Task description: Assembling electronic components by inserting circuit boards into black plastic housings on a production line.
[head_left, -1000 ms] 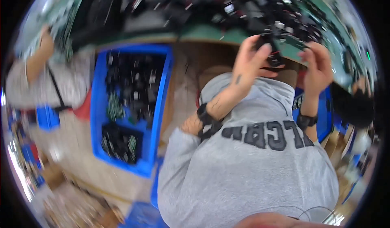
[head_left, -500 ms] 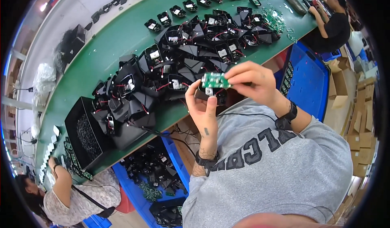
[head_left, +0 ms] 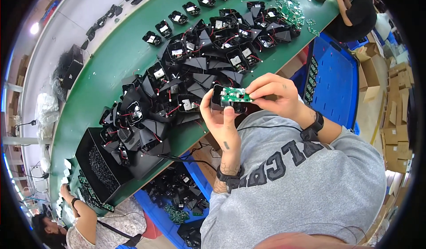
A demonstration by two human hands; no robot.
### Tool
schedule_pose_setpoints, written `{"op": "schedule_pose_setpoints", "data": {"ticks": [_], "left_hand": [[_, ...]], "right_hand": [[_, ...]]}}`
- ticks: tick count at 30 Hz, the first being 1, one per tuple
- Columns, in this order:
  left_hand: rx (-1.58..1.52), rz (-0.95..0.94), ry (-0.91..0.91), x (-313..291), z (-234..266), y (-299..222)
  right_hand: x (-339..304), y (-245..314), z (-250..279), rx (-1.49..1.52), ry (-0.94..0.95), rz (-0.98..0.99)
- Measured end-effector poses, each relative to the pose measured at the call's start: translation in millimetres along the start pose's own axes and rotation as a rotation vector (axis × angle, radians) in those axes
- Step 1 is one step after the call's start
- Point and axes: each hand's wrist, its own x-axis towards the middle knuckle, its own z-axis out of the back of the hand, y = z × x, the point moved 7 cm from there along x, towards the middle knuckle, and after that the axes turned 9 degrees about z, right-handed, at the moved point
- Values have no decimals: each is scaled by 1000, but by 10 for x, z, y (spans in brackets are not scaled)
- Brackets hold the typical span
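My left hand (head_left: 222,124) is closed around a small black plastic housing (head_left: 216,97), thumb on its near side. Pinched between the thumb and fingers of my right hand (head_left: 277,93) is a green circuit board (head_left: 236,94). The board lies over the mouth of the housing and hides most of its inside. Whether it is seated there I cannot tell. Just beyond my hands a large heap of black housings (head_left: 195,67) with red wires and white connectors covers the green table (head_left: 111,49).
Single housings (head_left: 177,17) stand in a row along the far side. A black box (head_left: 116,178) of small dark parts is at left, loose green boards (head_left: 290,11) at far right. Blue bins (head_left: 195,173) flank me. One person (head_left: 95,222) works at left, another (head_left: 358,13) at far right.
My right hand has brought the board lower and flatter onto the housing. The whole view has shifted, so the table's things appear moved. My left hand keeps its hold.
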Motion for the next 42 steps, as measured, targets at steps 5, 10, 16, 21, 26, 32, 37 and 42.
{"op": "schedule_pose_setpoints", "data": {"ticks": [5, 10, 16, 21, 26, 32, 37, 42], "left_hand": [[-158, 42, 63, 12, -94, -89], [-212, 77, 148, 4, -140, -135], [-252, 125, 173, 84, -156, -176], [-60, 135, 140, 197, -104, -152], [33, 189, 58, 240, -143, -57], [183, 214, 136, 236, -349, -15], [338, 236, 150, 219, -571, -22], [302, 380, 126, 235, -737, 93]], "right_hand": [[89, 44, -75, -101, 29, 170], [183, 166, -135, -169, 4, 318], [258, 0, -187, -108, 115, 217], [363, 32, -123, -255, 220, 199], [264, -153, -67, -107, 134, -13], [239, -231, 121, -226, 134, 40], [199, -252, 315, -234, 158, 155], [193, -307, 567, -228, 81, 258]]}}
